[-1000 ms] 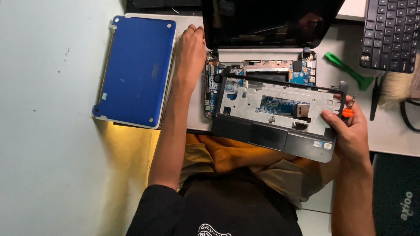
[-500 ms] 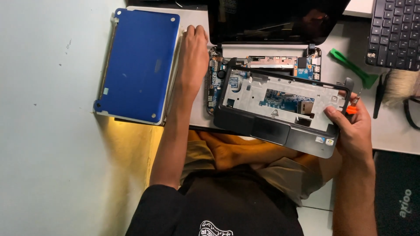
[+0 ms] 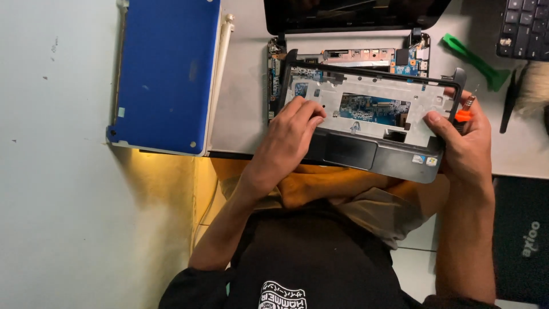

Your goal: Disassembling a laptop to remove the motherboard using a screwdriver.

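A small laptop lies open on the white table, its circuit board (image 3: 354, 55) bare below the dark screen (image 3: 354, 11). Lifted askew above the base is the black and silver palmrest cover (image 3: 377, 91) with its touchpad (image 3: 349, 151). My left hand (image 3: 286, 143) grips the cover's near left part, fingers curled on the silver plate. My right hand (image 3: 466, 143) grips the cover's right end, thumb on top. An orange-handled screwdriver (image 3: 463, 114) is tucked in the same hand.
A blue laptop lid (image 3: 168, 74) lies at the table's left end. A green pry tool (image 3: 474, 57), a black keyboard (image 3: 526, 26), a thin black tool (image 3: 509, 103) and a brush (image 3: 534, 86) are at the right. A black mat (image 3: 523, 240) sits at lower right.
My left hand left the laptop's left edge and came onto the palmrest cover. The cover stayed raised in my right hand and shifted slightly.
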